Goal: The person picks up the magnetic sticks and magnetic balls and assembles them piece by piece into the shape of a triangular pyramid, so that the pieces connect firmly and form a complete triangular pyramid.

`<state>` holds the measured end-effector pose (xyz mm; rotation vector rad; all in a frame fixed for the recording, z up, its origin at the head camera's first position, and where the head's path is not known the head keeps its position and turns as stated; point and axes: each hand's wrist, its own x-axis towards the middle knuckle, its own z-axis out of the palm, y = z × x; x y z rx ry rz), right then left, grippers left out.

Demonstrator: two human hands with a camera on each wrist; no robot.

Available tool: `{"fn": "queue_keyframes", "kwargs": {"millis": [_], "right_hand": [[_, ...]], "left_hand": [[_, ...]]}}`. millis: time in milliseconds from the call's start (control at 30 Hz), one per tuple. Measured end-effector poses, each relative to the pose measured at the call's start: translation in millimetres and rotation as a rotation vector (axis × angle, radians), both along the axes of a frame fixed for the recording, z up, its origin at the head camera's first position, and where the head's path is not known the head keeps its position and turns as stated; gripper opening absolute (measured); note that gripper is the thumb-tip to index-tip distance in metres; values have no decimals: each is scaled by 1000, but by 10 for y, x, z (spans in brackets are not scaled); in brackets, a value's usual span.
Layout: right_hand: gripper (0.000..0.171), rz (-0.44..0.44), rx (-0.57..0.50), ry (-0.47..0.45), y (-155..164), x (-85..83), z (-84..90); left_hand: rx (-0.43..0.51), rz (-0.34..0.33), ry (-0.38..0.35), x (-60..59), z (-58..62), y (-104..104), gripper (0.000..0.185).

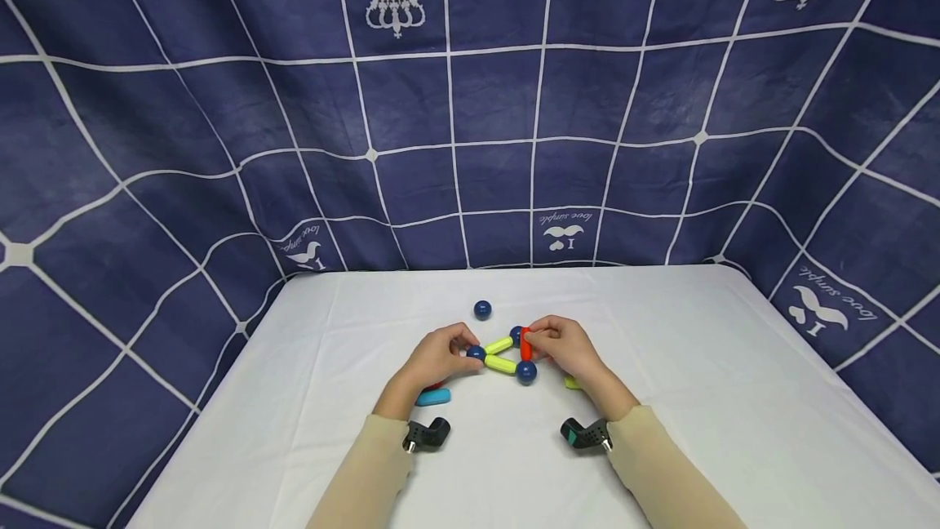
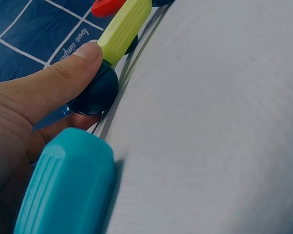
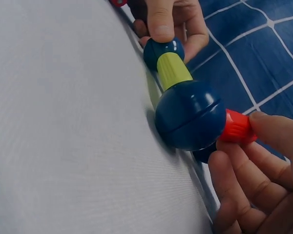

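A triangle of blue balls and short rods lies between my hands on the white table. My left hand (image 1: 438, 356) pinches the blue ball (image 2: 95, 91) at its left corner between thumb and fingers. Two yellow-green rods (image 1: 501, 364) run from that ball to the near ball (image 1: 526, 372) and the far ball (image 1: 516, 336). On the right side, a red rod (image 3: 237, 126) spans these two balls, and my right hand (image 1: 564, 344) pinches it. The far ball is partly hidden in the right wrist view.
Beyond the triangle sits a loose blue ball (image 1: 482, 310). A light-blue rod (image 1: 433, 397) lies by my left wrist, with a red piece (image 1: 433, 386) partly hidden behind it. Another yellow-green rod (image 1: 572, 383) peeks out beside my right wrist. A dark blue curtain (image 1: 492, 96) rises behind the table.
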<state>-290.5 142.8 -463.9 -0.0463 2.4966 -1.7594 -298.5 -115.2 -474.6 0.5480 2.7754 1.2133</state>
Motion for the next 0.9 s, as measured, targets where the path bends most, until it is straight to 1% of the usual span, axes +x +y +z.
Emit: {"fn": "queue_keyframes", "kwargs": {"millis": [167, 233, 367, 500, 600, 733, 900], "right_hand": [[20, 17, 84, 40, -12, -2, -27], [19, 20, 111, 42, -15, 3, -27], [17, 16, 141, 39, -23, 12, -26], [17, 9, 149, 51, -35, 16, -41], [17, 7, 177, 73, -51, 23, -60], [16, -1, 243, 115, -71, 38, -74], [16, -15, 277, 145, -82, 52, -59]], "left_hand": [[1, -1, 10, 5, 2, -9, 28], [-1, -1, 12, 8, 4, -10, 28], [0, -2, 13, 7, 6, -12, 28], [-4, -3, 10, 3, 8, -16, 28], [-8, -4, 9, 5, 9, -20, 28], [-3, -2, -1, 2, 1, -18, 27], [1, 1, -8, -5, -7, -9, 26]]}}
